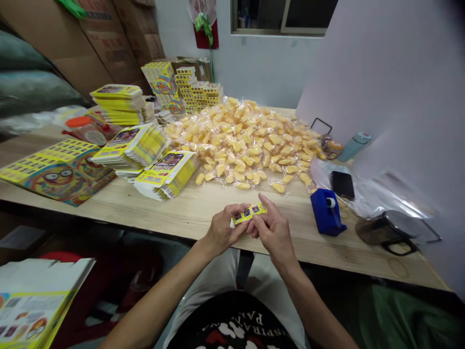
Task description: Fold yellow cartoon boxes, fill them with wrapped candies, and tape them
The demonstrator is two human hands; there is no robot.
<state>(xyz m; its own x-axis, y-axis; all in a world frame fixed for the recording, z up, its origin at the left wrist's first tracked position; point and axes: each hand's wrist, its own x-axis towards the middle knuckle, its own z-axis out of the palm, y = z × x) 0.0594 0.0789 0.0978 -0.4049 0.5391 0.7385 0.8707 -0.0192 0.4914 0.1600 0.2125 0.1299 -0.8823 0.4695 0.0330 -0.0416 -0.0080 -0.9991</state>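
Holding the box (250,213) between both hands, you have it over the table (181,218): your left hand (225,227) grips one end, where a bit of white shows, and the fingers of your right hand (272,228) close around the other. Whether that white end is sealed, I can't tell. Ahead of your hands spreads a large heap of wrapped pieces (247,140). Beyond your left hand lie flat cartons (169,165), seemingly not yet folded; farther back, stacked boxes (189,92) look made up. Much appears left, judging by heap and cartons. Beside your right hand sits the tape dispenser (323,213).
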